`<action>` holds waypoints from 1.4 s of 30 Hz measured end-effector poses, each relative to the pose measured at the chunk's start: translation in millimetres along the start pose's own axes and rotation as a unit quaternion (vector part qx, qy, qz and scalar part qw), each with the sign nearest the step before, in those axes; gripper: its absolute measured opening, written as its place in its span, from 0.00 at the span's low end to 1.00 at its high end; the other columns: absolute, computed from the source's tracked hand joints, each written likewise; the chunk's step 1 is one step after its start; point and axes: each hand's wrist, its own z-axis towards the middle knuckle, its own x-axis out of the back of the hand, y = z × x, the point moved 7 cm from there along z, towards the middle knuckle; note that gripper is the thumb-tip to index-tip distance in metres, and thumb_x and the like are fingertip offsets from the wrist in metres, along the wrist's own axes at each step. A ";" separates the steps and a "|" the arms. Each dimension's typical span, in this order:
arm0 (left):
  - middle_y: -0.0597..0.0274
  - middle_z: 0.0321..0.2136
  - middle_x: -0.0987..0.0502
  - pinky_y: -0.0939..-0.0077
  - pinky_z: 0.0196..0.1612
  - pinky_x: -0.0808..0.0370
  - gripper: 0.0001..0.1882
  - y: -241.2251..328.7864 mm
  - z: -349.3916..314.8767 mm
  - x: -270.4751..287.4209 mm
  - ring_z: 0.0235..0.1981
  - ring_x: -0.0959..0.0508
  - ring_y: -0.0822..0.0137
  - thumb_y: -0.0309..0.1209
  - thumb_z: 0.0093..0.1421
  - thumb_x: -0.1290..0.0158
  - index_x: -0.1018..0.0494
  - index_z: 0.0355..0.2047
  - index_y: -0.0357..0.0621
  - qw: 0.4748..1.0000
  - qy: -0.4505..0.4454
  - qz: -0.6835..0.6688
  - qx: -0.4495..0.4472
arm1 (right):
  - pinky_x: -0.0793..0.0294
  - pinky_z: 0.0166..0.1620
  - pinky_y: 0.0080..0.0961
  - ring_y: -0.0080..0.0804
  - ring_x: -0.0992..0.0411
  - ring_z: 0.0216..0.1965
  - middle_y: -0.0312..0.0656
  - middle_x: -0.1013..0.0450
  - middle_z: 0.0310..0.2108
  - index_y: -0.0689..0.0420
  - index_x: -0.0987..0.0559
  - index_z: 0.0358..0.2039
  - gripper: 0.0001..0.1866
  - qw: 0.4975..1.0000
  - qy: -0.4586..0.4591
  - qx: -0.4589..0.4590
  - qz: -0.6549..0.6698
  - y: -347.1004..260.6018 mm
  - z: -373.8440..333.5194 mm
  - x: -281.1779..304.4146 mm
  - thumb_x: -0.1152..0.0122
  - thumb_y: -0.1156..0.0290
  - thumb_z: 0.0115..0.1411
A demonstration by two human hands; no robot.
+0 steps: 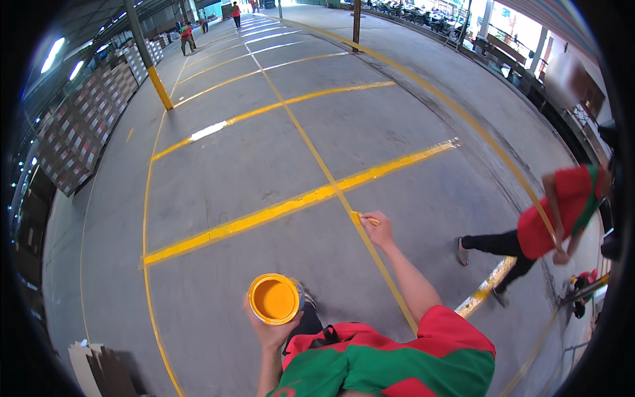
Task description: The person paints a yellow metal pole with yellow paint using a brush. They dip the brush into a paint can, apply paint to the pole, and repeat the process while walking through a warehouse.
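My left hand point(271, 333) is closed around the side of an open paint can point(253, 306), which it supports above the floor in front of me. Thick yellow-orange paint point(274, 300) shows inside. In my stretched-out right hand point(379, 233) is a paintbrush point(373, 221), its handle gripped by the fingers and its tip yellow. The brush tip appears over the long, thin yellow line point(372, 250) on the floor; whether it touches cannot be made out. Just beyond it, a broad, freshly yellow stripe point(264, 219) crosses that line.
At right, a person in red and green point(546, 212) walks by a partly painted stripe point(488, 288). Stacked cartons point(86, 126) line the left side, near a grey and yellow post point(159, 87). Cardboard point(99, 370) stands at lower left. Other people point(187, 38) are far ahead.
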 end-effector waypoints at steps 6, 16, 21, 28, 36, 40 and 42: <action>0.53 0.59 0.31 0.59 0.66 0.32 0.63 -71.0 197.0 -42.9 0.60 0.28 0.57 0.35 0.35 0.20 0.48 0.66 0.37 0.998 -0.055 0.018 -0.004 | 0.23 0.41 0.42 0.48 0.20 0.37 0.50 0.19 0.33 0.57 0.15 0.32 0.13 0.955 -0.017 -0.238 -0.174 165.0 -42.9 -54.6 0.34 0.59 0.60; 0.53 0.59 0.32 0.59 0.66 0.35 0.63 -150.5 504.6 -133.3 0.61 0.30 0.57 0.35 0.36 0.21 0.48 0.67 0.38 0.994 -0.103 -0.037 -0.023 | 0.24 0.44 0.50 0.56 0.22 0.41 0.52 0.19 0.36 0.59 0.17 0.32 0.15 0.719 -0.067 -0.634 -0.277 273.5 -161.4 -87.5 0.41 0.60 0.56; 0.53 0.59 0.32 0.59 0.66 0.33 0.61 -173.2 641.7 -191.6 0.61 0.29 0.58 0.34 0.38 0.21 0.49 0.67 0.39 0.997 -0.078 -0.001 0.010 | 0.24 0.44 0.49 0.59 0.21 0.42 0.56 0.19 0.37 0.62 0.18 0.34 0.16 0.830 0.021 -0.519 -0.205 312.5 145.7 -188.5 0.40 0.61 0.55; 0.53 0.59 0.32 0.60 0.66 0.32 0.61 -212.8 822.2 -255.3 0.61 0.29 0.58 0.32 0.37 0.21 0.48 0.66 0.38 0.995 -0.064 -0.073 -0.002 | 0.24 0.45 0.40 0.51 0.22 0.42 0.50 0.20 0.36 0.57 0.15 0.36 0.10 0.987 0.071 -0.078 -0.124 168.6 697.1 -262.2 0.33 0.65 0.58; 0.52 0.59 0.32 0.58 0.66 0.34 0.62 -308.9 1050.7 -309.2 0.62 0.30 0.57 0.34 0.37 0.20 0.49 0.66 0.37 0.991 -0.109 -0.071 -0.018 | 0.19 0.37 0.29 0.32 0.19 0.34 0.43 0.20 0.31 0.63 0.17 0.35 0.08 0.991 0.039 -0.125 0.009 143.8 879.9 -418.0 0.34 0.71 0.61; 0.52 0.59 0.32 0.58 0.66 0.34 0.62 -338.2 1185.2 -318.8 0.62 0.30 0.56 0.37 0.37 0.20 0.48 0.66 0.36 0.987 -0.140 -0.053 -0.055 | 0.16 0.32 0.23 0.28 0.19 0.29 0.44 0.19 0.31 0.66 0.18 0.38 0.08 0.922 0.137 -0.293 0.214 169.9 911.0 -506.0 0.37 0.73 0.63; 0.52 0.59 0.32 0.57 0.66 0.33 0.62 -344.4 1244.2 -323.0 0.62 0.29 0.56 0.36 0.36 0.20 0.48 0.66 0.37 0.983 -0.156 -0.076 -0.059 | 0.17 0.31 0.23 0.27 0.19 0.27 0.44 0.19 0.31 0.66 0.18 0.39 0.09 0.887 0.166 -0.332 0.275 159.6 938.0 -539.3 0.37 0.73 0.64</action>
